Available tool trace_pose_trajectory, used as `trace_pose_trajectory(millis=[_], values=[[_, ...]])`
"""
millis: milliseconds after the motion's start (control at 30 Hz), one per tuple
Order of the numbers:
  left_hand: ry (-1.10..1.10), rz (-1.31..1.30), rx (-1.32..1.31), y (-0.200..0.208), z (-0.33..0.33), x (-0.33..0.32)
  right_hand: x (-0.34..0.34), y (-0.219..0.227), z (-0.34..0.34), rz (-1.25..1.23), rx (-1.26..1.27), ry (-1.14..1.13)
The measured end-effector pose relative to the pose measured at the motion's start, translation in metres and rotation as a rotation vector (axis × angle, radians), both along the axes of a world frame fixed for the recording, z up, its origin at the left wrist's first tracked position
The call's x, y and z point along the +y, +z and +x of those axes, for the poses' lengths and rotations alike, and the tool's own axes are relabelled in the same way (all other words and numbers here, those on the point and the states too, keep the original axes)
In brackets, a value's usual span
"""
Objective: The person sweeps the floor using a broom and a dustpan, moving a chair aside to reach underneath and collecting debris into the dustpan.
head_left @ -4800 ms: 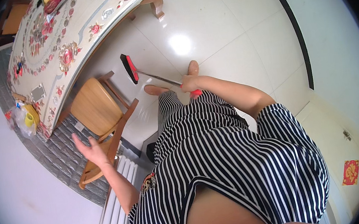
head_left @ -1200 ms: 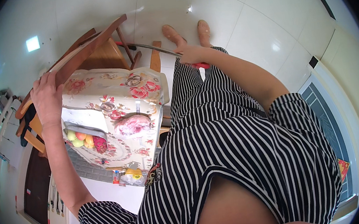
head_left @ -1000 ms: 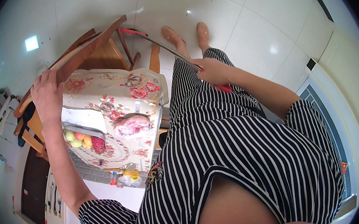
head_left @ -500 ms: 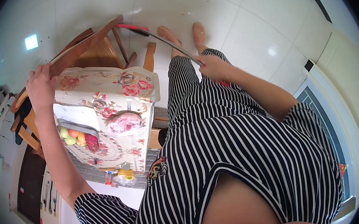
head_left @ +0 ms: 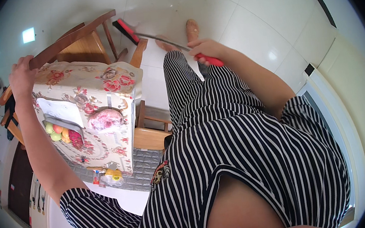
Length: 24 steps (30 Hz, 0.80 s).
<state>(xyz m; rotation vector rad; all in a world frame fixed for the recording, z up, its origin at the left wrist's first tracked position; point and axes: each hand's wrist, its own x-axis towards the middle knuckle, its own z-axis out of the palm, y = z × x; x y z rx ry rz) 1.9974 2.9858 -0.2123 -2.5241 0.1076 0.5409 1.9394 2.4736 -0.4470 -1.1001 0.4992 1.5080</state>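
My right hand (head_left: 210,50) is closed round the red grip of a broom (head_left: 155,37). From there its thin grey pole slants to the far left, ending in a red head with black bristles. That head is over the tiled floor beside a wooden chair (head_left: 78,35), close to one of its legs. With the arm stretched past the table, my left hand (head_left: 22,74) is wrapped over the left end of the chair's top rail. The chair's seat is partly under the flowered tablecloth (head_left: 102,150).
On the table are a grey tray (head_left: 65,120) of fruit, a pinkish round bundle (head_left: 105,120) and a yellow-topped container (head_left: 113,175). Another wooden chair (head_left: 151,137) stands at the table's near right side. My feet are on the pale floor tiles (head_left: 224,2).
The broom head has swung round and moved left, its bristles now showing. My right hand has tilted, exposing the red grip. The table and chair sit further left in view; my left hand keeps hold.
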Motion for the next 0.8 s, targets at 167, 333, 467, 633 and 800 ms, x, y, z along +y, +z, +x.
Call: trace_pose_trajectory(millis=[167, 333, 467, 633, 800], values=[[0.035, 0.186, -0.008, -0.004, -0.007, 0.006, -0.051, 0.038, 0.002, -0.091, -0.182, 0.043], [0.102, 0.287, -0.013, -0.007, -0.013, -0.005, -0.093, 0.096, 0.002, -0.131, -0.254, 0.024], [0.116, 0.163, 0.019, 0.003, -0.021, -0.005, -0.116, 0.113, -0.001, -0.135, -0.192, 0.172], [0.015, 0.042, 0.029, 0.003, -0.035, -0.019, -0.102, 0.072, -0.007, -0.080, -0.217, 0.335], [-0.057, 0.034, 0.002, -0.004, -0.073, -0.064, -0.120, 0.047, 0.037, -0.185, -0.203, 0.273]])
